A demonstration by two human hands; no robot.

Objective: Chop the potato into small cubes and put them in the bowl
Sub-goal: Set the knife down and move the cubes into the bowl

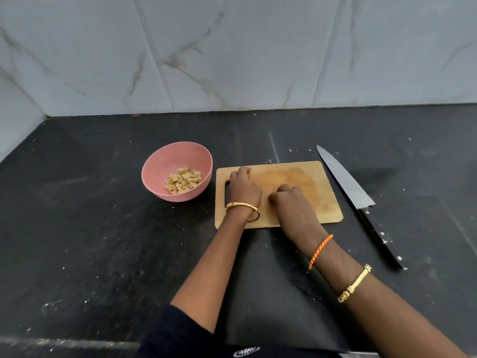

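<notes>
Over the pale wooden chopping board (304, 187) both hands are down with fingers curled under; the left hand (244, 188) sits near the board's handle slot, the right hand (287, 201) just beside it toward the middle, and whether either is pinching a last scrap I cannot tell, since the fingertips are hidden beneath the knuckles; no potato shows on the board itself, only a damp yellowish stain; the potato cubes (183, 180) are already heaped in the round pink bowl (154, 174), which stands just left of the board on the dark stone counter (90, 241); the long steel knife with the dark handle (348, 184) lies untouched along the board's right side; so, by my reckoning, this is the final sweep; to do it well, gather any leftover bits with cupped fingers, carry them low across the short gap to the bowl, and keep well away from that blade; no brand, label or writing can be read anywhere; white specks dot the counter.
</notes>
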